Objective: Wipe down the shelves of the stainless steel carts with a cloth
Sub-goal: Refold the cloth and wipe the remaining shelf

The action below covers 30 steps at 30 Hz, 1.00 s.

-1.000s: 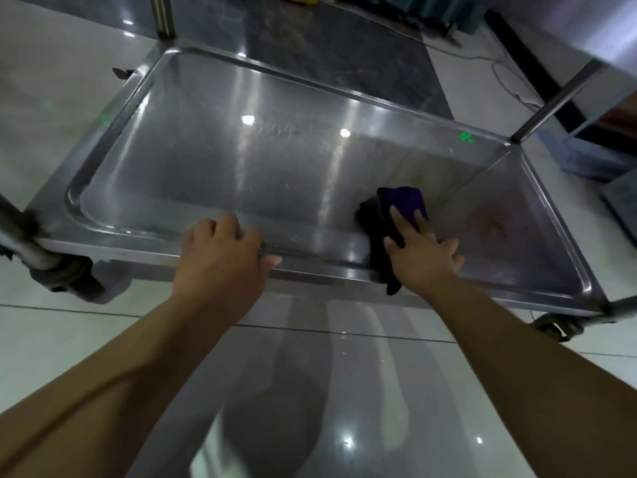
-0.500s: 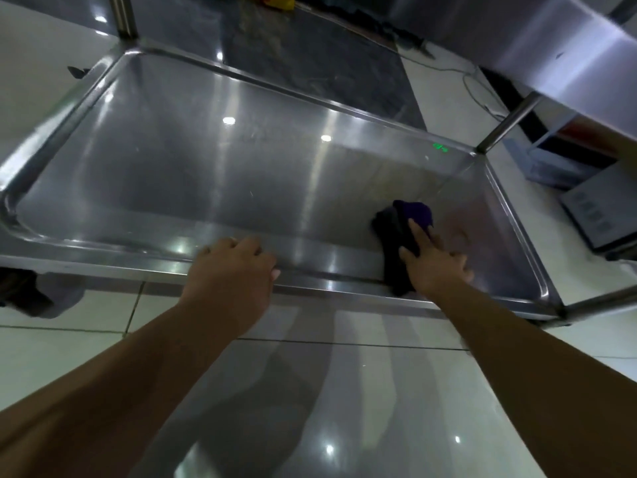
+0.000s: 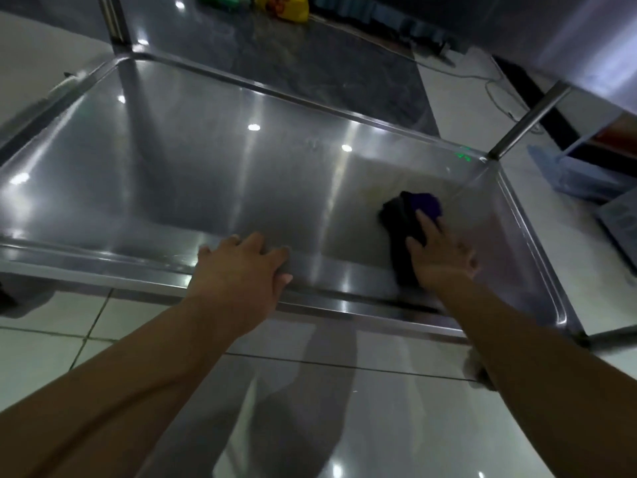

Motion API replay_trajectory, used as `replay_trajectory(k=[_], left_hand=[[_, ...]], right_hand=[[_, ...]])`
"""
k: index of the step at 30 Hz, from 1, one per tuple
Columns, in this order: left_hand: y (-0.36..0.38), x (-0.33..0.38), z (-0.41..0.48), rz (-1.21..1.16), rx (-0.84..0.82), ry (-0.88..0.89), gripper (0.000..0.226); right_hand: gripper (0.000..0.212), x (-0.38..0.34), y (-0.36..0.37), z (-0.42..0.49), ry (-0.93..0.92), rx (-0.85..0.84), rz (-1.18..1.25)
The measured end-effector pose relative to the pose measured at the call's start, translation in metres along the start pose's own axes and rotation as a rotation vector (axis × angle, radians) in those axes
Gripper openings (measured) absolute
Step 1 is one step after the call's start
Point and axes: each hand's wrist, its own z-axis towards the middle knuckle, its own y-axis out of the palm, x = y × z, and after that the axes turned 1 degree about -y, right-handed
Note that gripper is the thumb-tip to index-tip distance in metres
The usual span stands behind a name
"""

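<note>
Steel fills most of the head view: a low cart shelf (image 3: 213, 174) with a raised rim is seen from above, its surface streaked with reflected ceiling lights. At about nine o'clock the shelf's left edge runs out of the picture, and at eleven o'clock an upright post (image 3: 115, 22) rises from the far left corner. Toward seven o'clock, pale floor tiles (image 3: 51, 346) are seen below the near rim.

Near the centre, the left hand (image 3: 238, 274) is laid over the shelf's near rim, palm down; its grip is loosely curled on the rim's edge, with the fingers (image 3: 256, 244) reaching onto the shelf floor and the thumb on the near side.

At roughly three o'clock from that hand, a dark cloth (image 3: 406, 232) with a purple patch at its far end is pressed onto the shelf floor, close to the right wall and near the near rim. The right hand (image 3: 439, 258) is spread flat on top of it, fingers extended, so that the grip is open and nothing is clasped; the hand is blurred.

At one to two o'clock, a second post (image 3: 527, 122) stands at the far right corner beneath an upper shelf (image 3: 568, 36). A green reflection (image 3: 462, 156) is seen on the far rim beside it.
</note>
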Motion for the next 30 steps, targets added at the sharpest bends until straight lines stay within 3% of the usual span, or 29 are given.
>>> replay_trajectory(k=[2,5,9,11,13,16,18,20,23,25,26,28,30], left_hand=[[0.001,0.004,0.002,0.012,0.000,-0.036,0.037],[0.003,0.009,0.003,0.036,0.000,-0.083,0.039],[0.007,0.006,0.000,0.048,0.003,-0.107,0.048],[0.008,0.006,-0.002,0.045,0.004,-0.109,0.050],[0.007,0.006,-0.001,0.025,-0.002,-0.119,0.049],[0.008,0.012,0.000,-0.002,0.015,-0.138,0.044],[0.010,0.017,0.000,0.012,0.031,-0.148,0.043],[0.012,0.021,-0.002,0.036,0.034,-0.161,0.042],[0.012,0.026,-0.003,0.019,0.054,-0.159,0.040],[0.013,0.034,-0.002,-0.018,0.100,-0.060,0.040],[0.015,0.040,-0.002,-0.045,0.118,0.016,0.041],[0.017,0.056,-0.001,-0.119,0.108,0.119,0.039],[0.017,0.073,-0.001,-0.163,0.055,0.120,0.036]], right_hand=[[0.054,-0.017,-0.002,0.022,0.106,-0.005,0.062],[0.054,-0.065,0.006,0.028,0.005,0.013,0.078],[0.050,-0.096,0.025,0.001,-0.588,0.107,-0.029],[0.049,-0.076,0.020,0.003,-0.780,0.098,-0.027],[0.051,-0.046,0.013,0.026,-0.665,0.124,-0.041],[0.053,-0.011,0.000,0.054,-0.100,0.029,0.069],[0.053,-0.015,0.002,0.051,0.069,0.022,0.104],[0.054,-0.032,0.008,0.030,-0.026,0.045,0.067],[0.051,-0.027,0.021,-0.009,-0.457,0.099,-0.036],[0.050,-0.001,0.015,-0.025,-0.697,0.030,-0.002],[0.050,0.015,0.010,-0.023,-0.716,0.004,-0.001],[0.050,0.045,0.004,-0.010,-0.524,0.023,-0.044],[0.052,0.064,-0.002,0.003,-0.142,0.011,-0.001]])
